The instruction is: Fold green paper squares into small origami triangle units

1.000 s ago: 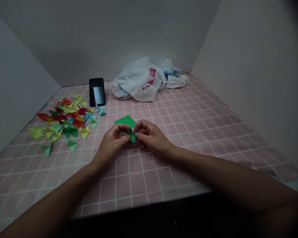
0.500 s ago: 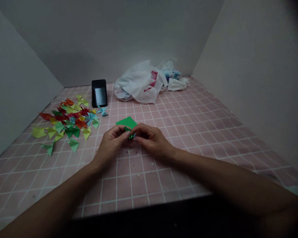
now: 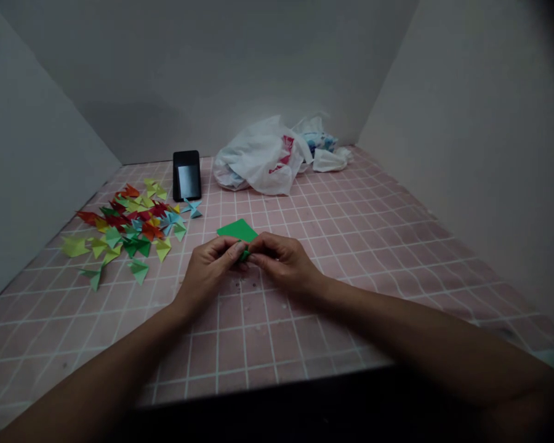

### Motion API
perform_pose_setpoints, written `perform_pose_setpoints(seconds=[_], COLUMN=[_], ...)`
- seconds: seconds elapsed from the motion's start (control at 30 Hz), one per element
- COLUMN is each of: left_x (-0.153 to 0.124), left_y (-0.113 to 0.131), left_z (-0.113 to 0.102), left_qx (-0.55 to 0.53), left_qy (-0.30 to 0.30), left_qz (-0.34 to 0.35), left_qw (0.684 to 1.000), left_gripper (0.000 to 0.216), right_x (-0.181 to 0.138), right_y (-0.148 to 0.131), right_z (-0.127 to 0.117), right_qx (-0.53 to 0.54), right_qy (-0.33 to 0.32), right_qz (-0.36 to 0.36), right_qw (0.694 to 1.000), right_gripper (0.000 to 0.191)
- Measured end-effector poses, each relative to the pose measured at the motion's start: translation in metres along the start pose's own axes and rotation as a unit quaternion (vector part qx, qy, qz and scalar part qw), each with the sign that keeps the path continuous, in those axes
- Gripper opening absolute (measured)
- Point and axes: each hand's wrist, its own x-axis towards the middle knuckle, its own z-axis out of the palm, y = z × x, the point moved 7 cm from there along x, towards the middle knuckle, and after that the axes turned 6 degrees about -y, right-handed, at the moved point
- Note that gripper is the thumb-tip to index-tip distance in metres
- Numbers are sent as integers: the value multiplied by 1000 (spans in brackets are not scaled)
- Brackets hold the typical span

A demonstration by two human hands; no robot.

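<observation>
Between my two hands is a small folded green paper [image 3: 244, 254], mostly covered by fingers. My left hand [image 3: 216, 258] pinches it from the left, thumb on top. From the right, my right hand [image 3: 281, 259] grips its other side between thumb and fingertips. Just beyond the fingers a flat sheet of green paper [image 3: 237, 229] lies on the table, its near edge partly hidden by my hands. To the left spreads a loose heap of folded paper pieces [image 3: 136, 247] in red, orange, yellow, green and light blue.
A black device with a lit screen [image 3: 187, 176] leans upright behind the paper heap. A crumpled white plastic bag [image 3: 253, 157] and a blue-and-white packet [image 3: 321, 140] sit at the back. Pale walls enclose the pink checked tabletop [image 3: 351, 246]; its front edge is close to me.
The folded green paper has turned a little and shows less between my fingertips. Both hands stay in nearly the same place; the whole view has shifted slightly.
</observation>
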Motion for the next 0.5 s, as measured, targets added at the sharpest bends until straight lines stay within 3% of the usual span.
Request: perform_pose_setpoints(seconds=[0.27, 0.5], left_x=[-1, 0], left_y=[3, 3], left_z=[2, 10], left_qx=[24, 40], left_qy=[-26, -48], left_qz=[30, 21], left_qw=[999, 998], left_gripper=[31, 22], right_x=[-1, -2], right_y=[-3, -6], right_z=[-4, -7], right_qx=[-4, -26], right_qy=[20, 42], right_qz=[10, 7], right_qw=[1000, 999], right_gripper=[9, 16])
